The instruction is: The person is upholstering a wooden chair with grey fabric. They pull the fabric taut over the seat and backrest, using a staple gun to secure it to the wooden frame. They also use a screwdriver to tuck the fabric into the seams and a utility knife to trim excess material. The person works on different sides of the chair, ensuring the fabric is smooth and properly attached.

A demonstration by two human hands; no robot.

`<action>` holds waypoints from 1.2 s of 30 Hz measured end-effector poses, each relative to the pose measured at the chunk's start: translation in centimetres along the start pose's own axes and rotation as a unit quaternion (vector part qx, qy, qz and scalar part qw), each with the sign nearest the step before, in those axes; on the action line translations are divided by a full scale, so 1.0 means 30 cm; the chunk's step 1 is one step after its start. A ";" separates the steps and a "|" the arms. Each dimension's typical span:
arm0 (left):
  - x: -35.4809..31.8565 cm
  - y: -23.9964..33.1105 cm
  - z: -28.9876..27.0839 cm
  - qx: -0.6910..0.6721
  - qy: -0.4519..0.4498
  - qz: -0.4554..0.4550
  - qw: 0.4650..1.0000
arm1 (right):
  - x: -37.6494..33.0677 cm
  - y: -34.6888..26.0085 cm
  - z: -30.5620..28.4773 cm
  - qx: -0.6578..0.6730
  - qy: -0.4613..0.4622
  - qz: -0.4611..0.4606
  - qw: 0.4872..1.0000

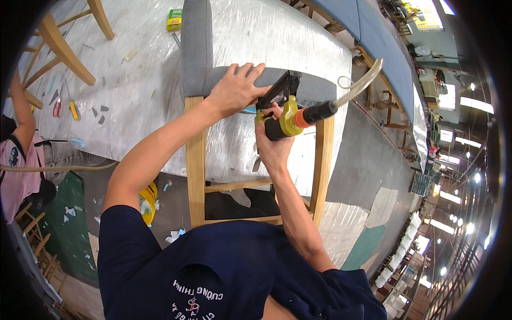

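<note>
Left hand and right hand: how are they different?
The left hand lies spread on the grey padding, but the right hand curls around the green-and-black staple gun. The left hand is higher in the picture; the right hand is lower. Both are bare.

There's curved white lettering (198,291) around a tiny logo (193,305) on the navy fabric shirt (224,250), bottom centre; print on the yellow-green packet (174,19), upper left, is too small to read.

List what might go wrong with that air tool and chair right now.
The left hand lies on the grey upholstery close beside the air tool, so a slip might injure it. The hose, curving out past the chair, could snag and jerk the right hand off its aim.
</note>
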State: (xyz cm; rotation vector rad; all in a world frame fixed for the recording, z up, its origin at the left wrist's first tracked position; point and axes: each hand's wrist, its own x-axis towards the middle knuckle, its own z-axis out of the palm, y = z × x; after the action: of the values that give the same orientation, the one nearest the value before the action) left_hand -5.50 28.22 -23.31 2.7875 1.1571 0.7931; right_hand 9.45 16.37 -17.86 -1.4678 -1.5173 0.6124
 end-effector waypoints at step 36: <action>-0.076 -0.017 -0.010 -0.013 0.067 -0.059 0.996 | -0.020 -0.024 0.040 0.048 -0.015 0.055 0.997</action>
State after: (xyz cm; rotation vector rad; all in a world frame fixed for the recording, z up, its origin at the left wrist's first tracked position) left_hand -7.33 27.02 -24.17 2.6520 1.3080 0.9888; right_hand 7.99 15.96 -17.97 -1.4802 -1.4181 0.7660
